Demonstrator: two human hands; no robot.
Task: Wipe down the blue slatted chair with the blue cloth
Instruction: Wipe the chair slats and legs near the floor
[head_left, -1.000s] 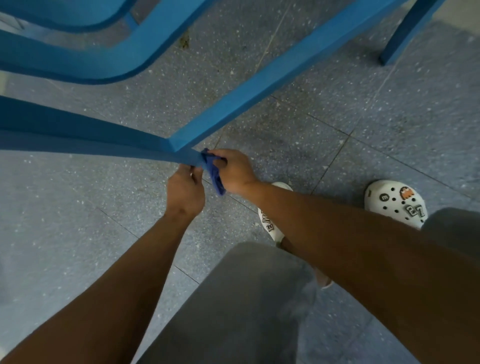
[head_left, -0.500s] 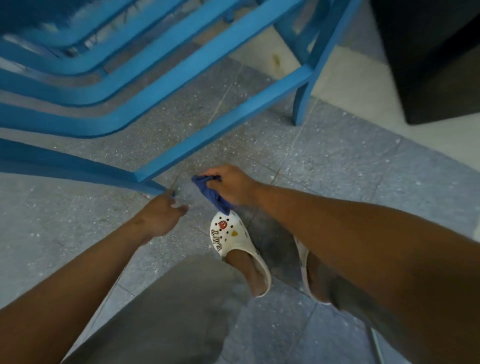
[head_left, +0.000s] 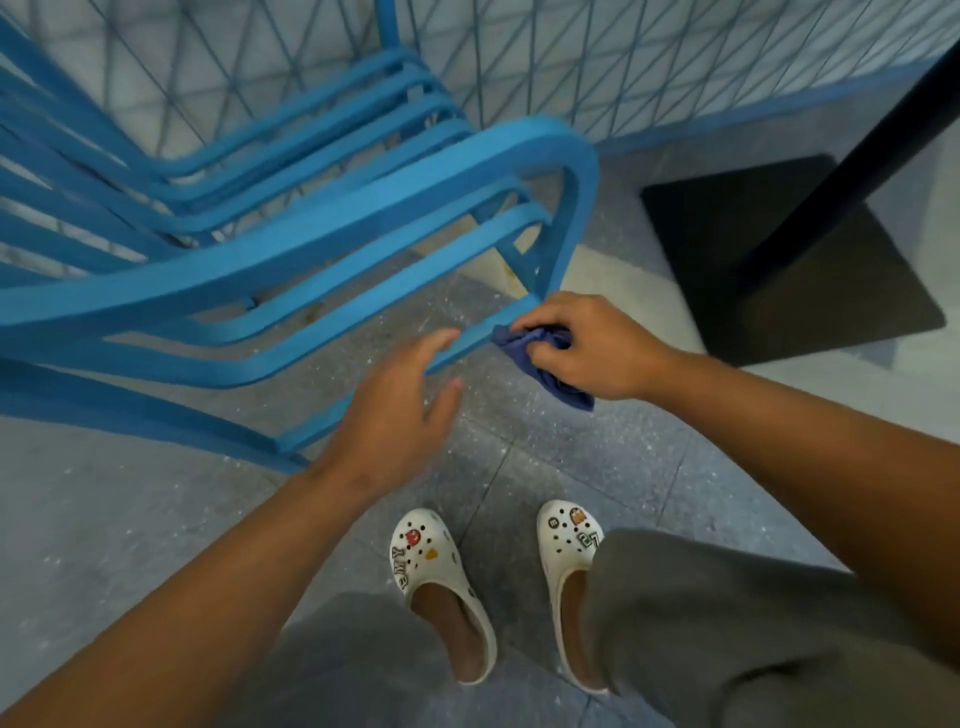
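- The chair (head_left: 291, 270) lies tipped toward the camera, its slats fanning off to the left and its curved end rail at upper centre. Half a second ago only the low rails and a leg showed — now the head has lifted and most of the frame is in sight.
- The cloth (head_left: 524, 345) has gone from hanging clear of the wood, above the floor, to pressing on the lowest rail, close to where that rail meets the upright.
- The right hand (head_left: 582, 348) grips the cloth bunched in curled fingers, a tail of it hanging below the palm. I take this as the start of a fresh stroke along that rail.
- The left hand (head_left: 395, 415) has let go of the rail end it was at a second ago; it now hovers with fingers spread and relaxed, holding nothing, just over the same rail to the left of the cloth.
- Judged from this, the bottom corner is done and the longer slats are yet to come.
- Around: the person's white clogs (head_left: 441, 587) on the grey floor (head_left: 104, 545), a dark table base (head_left: 810, 260) with its post to the right, and a patterned wall behind.
- The left hand sits in the cloth's path along the rail — it may need to move. The table base stands near the chair's end, which could crowd the right arm.
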